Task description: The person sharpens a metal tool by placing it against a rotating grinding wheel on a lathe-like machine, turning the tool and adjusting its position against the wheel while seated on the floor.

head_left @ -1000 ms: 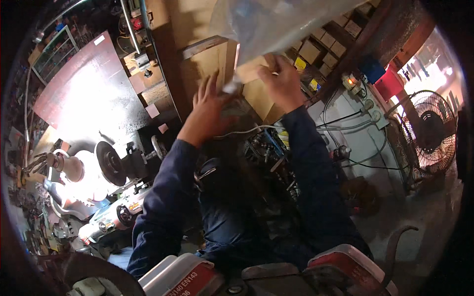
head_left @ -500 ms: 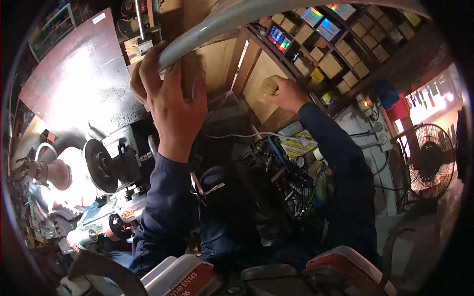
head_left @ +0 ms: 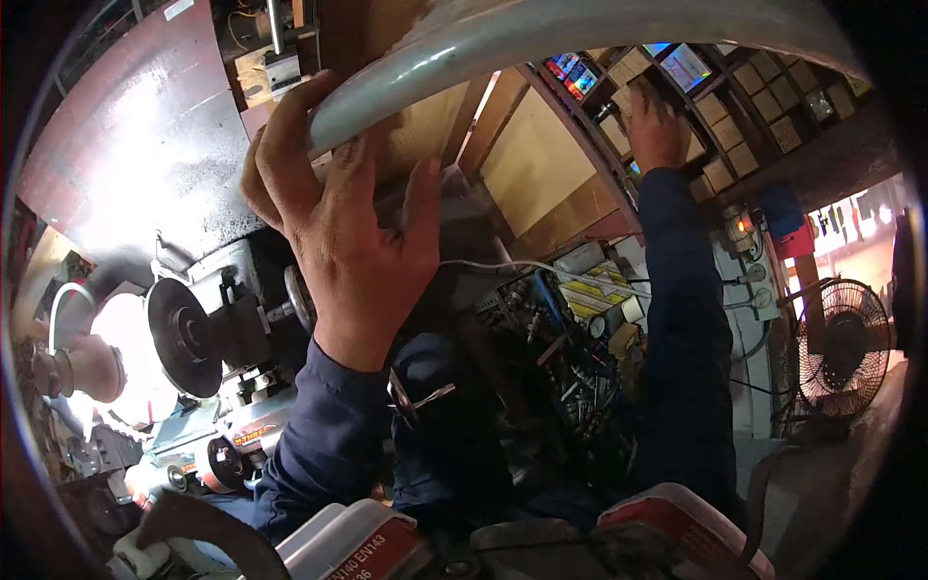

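Note:
At upper left, my left hand (head_left: 353, 232) is raised with its back toward me. Its fingers curl around the left end of a smooth grey curved band (head_left: 464, 53), and the thumb stands apart. Some fingertips are hidden behind the band. My right hand (head_left: 659, 135) reaches to a wooden rack of small compartments (head_left: 604, 159) at upper right. Its fingers stretch over the tan blocks or small boxes (head_left: 713, 108) there, and I see nothing held in them. Shiny rainbow-coloured packets (head_left: 686, 68) sit in compartments close to that hand.
A bench machine with a dark disc (head_left: 184, 338) and a bright lamp stand at left, below a reddish metal sheet (head_left: 126, 126). Jumbled tools (head_left: 570, 367) lie lower centre right. A round fan (head_left: 843, 348) and wall sockets (head_left: 749, 227) are at right.
My right hand has moved up and right, from in front of the pale wooden panel to the rack's compartments. My left hand stays at the band's end; the band hangs slightly lower.

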A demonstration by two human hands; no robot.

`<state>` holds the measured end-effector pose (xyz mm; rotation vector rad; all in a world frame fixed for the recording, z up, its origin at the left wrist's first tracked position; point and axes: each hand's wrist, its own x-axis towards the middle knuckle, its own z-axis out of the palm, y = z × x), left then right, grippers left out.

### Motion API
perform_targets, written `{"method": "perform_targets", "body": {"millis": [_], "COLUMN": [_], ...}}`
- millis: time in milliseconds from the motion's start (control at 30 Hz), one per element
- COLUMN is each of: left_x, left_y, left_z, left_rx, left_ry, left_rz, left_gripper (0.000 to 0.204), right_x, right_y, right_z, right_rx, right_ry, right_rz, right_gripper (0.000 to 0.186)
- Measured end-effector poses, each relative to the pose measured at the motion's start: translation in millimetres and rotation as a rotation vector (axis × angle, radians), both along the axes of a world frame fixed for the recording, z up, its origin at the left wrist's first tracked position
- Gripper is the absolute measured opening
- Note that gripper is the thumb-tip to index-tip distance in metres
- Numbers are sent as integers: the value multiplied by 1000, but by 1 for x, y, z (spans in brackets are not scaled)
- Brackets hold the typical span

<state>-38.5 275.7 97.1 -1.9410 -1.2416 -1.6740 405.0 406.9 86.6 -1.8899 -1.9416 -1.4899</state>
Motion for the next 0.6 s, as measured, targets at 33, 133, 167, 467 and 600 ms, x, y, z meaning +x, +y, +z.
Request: {"method": "perform_targets", "body": {"millis": [33, 133, 167, 467, 600], "left_x": [1, 2, 2, 0, 5], "left_y": [0, 0, 1, 3, 3], "left_z": [0, -1, -2, -6, -7], "left_rx": [12, -21, -24, 11, 16], "left_ry": [-15, 0, -2, -35, -61], "left_rz": [-30, -47, -48, -74, -107], "left_gripper": [57, 57, 57, 57, 57], "right_x": [6, 8, 6, -23, -16], "right_y": [4, 10, 13, 5, -22], "right_z": [-4, -8, -5, 6, 6], "right_rx": [20, 86, 82, 73, 87], "right_ry": [-125, -171, -174, 22, -70], "right_rz": [53, 71, 71, -154, -250], "right_gripper": [51, 37, 37, 44, 57]}}
